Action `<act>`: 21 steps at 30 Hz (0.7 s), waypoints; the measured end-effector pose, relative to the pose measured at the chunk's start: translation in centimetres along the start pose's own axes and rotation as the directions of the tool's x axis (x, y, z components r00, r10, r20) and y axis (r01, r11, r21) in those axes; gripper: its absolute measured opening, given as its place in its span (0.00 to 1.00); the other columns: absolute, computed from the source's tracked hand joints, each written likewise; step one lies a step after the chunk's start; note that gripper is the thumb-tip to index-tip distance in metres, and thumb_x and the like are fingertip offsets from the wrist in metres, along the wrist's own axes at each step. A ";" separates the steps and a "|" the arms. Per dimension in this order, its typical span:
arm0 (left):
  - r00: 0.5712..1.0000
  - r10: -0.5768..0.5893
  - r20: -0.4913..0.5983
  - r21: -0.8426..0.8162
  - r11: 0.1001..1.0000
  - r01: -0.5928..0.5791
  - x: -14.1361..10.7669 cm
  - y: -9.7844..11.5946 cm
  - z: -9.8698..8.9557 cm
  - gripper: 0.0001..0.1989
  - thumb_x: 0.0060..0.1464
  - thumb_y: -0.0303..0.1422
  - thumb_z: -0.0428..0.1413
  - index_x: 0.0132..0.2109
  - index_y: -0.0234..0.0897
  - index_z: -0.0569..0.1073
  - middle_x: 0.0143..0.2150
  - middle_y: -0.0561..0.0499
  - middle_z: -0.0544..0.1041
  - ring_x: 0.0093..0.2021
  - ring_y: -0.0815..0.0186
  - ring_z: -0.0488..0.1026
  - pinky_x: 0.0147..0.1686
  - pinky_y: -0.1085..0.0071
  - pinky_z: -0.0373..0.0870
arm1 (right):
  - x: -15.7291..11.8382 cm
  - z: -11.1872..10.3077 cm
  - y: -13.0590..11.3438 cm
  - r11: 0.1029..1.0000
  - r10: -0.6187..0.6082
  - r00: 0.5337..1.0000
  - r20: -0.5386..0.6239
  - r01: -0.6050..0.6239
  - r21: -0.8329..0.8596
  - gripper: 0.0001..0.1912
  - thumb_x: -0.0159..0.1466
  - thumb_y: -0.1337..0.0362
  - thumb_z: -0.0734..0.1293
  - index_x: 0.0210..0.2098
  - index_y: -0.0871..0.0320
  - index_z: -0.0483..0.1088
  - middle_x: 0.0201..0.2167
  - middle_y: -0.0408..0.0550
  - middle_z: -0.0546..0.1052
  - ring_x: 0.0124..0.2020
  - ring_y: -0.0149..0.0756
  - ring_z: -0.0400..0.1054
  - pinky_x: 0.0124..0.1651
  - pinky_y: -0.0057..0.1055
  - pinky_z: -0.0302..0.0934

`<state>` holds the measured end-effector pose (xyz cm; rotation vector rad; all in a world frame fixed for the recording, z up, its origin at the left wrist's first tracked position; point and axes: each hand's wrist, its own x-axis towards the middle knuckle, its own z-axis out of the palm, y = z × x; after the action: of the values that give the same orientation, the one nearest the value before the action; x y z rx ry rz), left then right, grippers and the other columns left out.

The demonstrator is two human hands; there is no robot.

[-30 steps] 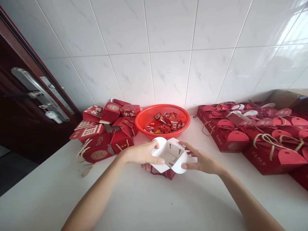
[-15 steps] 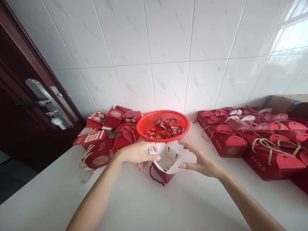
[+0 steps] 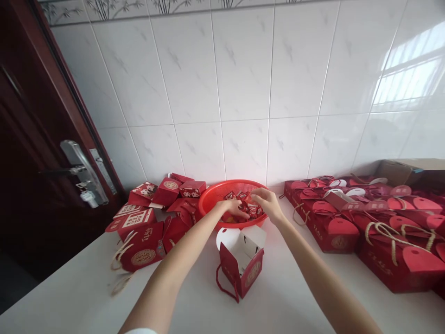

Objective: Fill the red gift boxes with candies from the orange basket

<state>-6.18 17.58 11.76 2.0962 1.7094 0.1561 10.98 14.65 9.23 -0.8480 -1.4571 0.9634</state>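
Observation:
A red plastic basket (image 3: 212,202) by the wall holds several red-wrapped candies (image 3: 255,211). My left hand (image 3: 233,208) reaches into it from the left, fingers stretched over the candies and apart. From the right, my right hand (image 3: 267,202) hangs over the basket's right side with its fingers spread and bent. I see nothing held in either hand. In front of the basket, between my forearms, stands a red gift box (image 3: 239,273). Its top flaps are up, showing the white inside, and a dark red cord handle hangs down its left side.
Folded and loose red boxes (image 3: 142,243) are heaped to the left, some with rope handles. Rows of closed red gift boxes (image 3: 333,232) fill the right side, with a cardboard carton (image 3: 399,171) behind them. A dark door (image 3: 41,153) stands at far left.
Both hands have left the gift box's flaps and moved forward into and over the basket. The box's flaps now stand uncovered. The camera view has tilted upward.

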 end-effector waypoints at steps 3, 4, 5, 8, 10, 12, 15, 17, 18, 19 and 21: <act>0.998 -0.033 0.059 0.018 0.999 0.032 1.4 -0.9 0.8 0.25 0.23 0.41 0.73 0.33 0.39 0.77 0.37 0.46 0.81 0.41 0.49 0.78 0.35 0.65 0.71 | 1.0 0.4 1.3 1.000 0.021 0.999 -0.025 -0.021 0.013 0.13 0.51 0.55 0.69 0.31 0.58 0.74 0.31 0.50 0.80 0.34 0.43 0.76 0.39 0.40 0.72; 0.997 -0.033 0.069 0.017 0.999 0.032 1.7 -1.3 1.0 0.23 0.24 0.39 0.72 0.31 0.40 0.77 0.34 0.49 0.81 0.38 0.52 0.78 0.33 0.67 0.70 | 1.1 0.3 1.6 0.999 0.030 0.999 -0.032 -0.030 0.015 0.12 0.51 0.56 0.69 0.31 0.58 0.74 0.31 0.50 0.80 0.34 0.43 0.76 0.40 0.40 0.72; 0.997 -0.030 0.070 0.014 0.999 0.030 1.9 -1.7 1.1 0.20 0.25 0.37 0.72 0.30 0.41 0.76 0.30 0.51 0.79 0.35 0.55 0.77 0.31 0.68 0.69 | 1.2 0.2 1.9 0.999 0.039 0.999 -0.036 -0.039 0.016 0.12 0.51 0.56 0.69 0.31 0.57 0.74 0.31 0.50 0.80 0.35 0.43 0.76 0.41 0.40 0.72; 1.000 -0.028 -0.013 -0.004 1.000 0.028 2.0 -2.5 1.2 0.13 0.30 0.30 0.70 0.26 0.40 0.75 0.27 0.54 0.76 0.33 0.60 0.75 0.29 0.71 0.67 | 1.3 -0.3 2.3 0.998 0.063 0.998 -0.028 -0.062 0.011 0.11 0.50 0.58 0.69 0.31 0.57 0.75 0.30 0.49 0.80 0.36 0.43 0.76 0.42 0.39 0.71; 0.990 -0.042 -0.136 -0.024 0.999 0.040 1.8 -2.5 1.1 0.09 0.36 0.27 0.65 0.27 0.40 0.74 0.30 0.53 0.77 0.34 0.61 0.74 0.30 0.72 0.66 | 1.3 -0.4 2.4 0.997 0.071 0.997 -0.023 -0.071 0.007 0.10 0.50 0.58 0.70 0.30 0.57 0.75 0.32 0.49 0.81 0.37 0.44 0.76 0.43 0.39 0.70; 0.961 -0.067 -0.269 -0.054 0.997 0.055 1.6 -2.4 0.9 0.06 0.42 0.25 0.60 0.31 0.39 0.75 0.35 0.51 0.79 0.36 0.63 0.74 0.31 0.72 0.65 | 1.3 -0.4 2.5 0.997 0.076 0.997 -0.025 -0.076 0.007 0.11 0.50 0.58 0.70 0.31 0.57 0.74 0.34 0.49 0.81 0.39 0.44 0.76 0.44 0.39 0.70; 0.912 -0.119 -0.392 -0.109 0.991 0.082 1.5 -2.2 0.8 0.06 0.47 0.25 0.55 0.33 0.39 0.74 0.35 0.50 0.79 0.36 0.62 0.74 0.32 0.72 0.64 | 1.3 -0.3 2.6 0.997 0.081 0.996 -0.025 -0.081 0.007 0.10 0.50 0.59 0.69 0.30 0.57 0.74 0.35 0.49 0.81 0.41 0.45 0.76 0.45 0.39 0.70; 0.894 -0.155 -0.421 -0.141 0.984 0.105 1.6 -2.4 0.8 0.05 0.47 0.26 0.53 0.29 0.39 0.72 0.32 0.48 0.78 0.36 0.60 0.74 0.32 0.69 0.65 | 1.3 -0.3 2.5 0.997 0.082 0.997 -0.014 -0.082 0.007 0.09 0.50 0.59 0.69 0.30 0.56 0.74 0.34 0.49 0.81 0.41 0.45 0.76 0.44 0.38 0.70; 0.889 -0.166 -0.427 -0.155 0.982 0.110 1.8 -2.7 0.9 0.05 0.46 0.26 0.53 0.26 0.39 0.71 0.30 0.47 0.77 0.36 0.58 0.75 0.32 0.68 0.65 | 1.2 -0.3 2.5 0.997 0.082 0.997 -0.009 -0.082 0.006 0.09 0.50 0.59 0.69 0.30 0.56 0.74 0.34 0.49 0.81 0.42 0.44 0.76 0.45 0.38 0.70; 0.887 -0.168 -0.430 -0.169 0.980 0.104 2.0 -2.9 1.0 0.06 0.46 0.26 0.52 0.24 0.39 0.70 0.29 0.46 0.77 0.36 0.56 0.75 0.33 0.66 0.65 | 1.2 -0.4 2.4 0.997 0.082 0.997 -0.005 -0.082 0.005 0.09 0.50 0.60 0.69 0.30 0.56 0.74 0.34 0.48 0.81 0.42 0.44 0.76 0.45 0.38 0.70; 0.898 -0.120 -0.423 -0.196 0.980 0.039 2.4 -3.5 1.1 0.08 0.45 0.26 0.52 0.21 0.39 0.69 0.27 0.44 0.76 0.37 0.52 0.76 0.36 0.64 0.66 | 1.1 -0.4 2.3 0.997 0.084 0.996 -0.005 -0.084 0.002 0.08 0.50 0.60 0.69 0.30 0.55 0.74 0.35 0.48 0.81 0.42 0.45 0.76 0.45 0.38 0.70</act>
<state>-8.40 20.12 8.91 1.9482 1.9357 0.7788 11.23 16.65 7.55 -0.9153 -1.4252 1.0241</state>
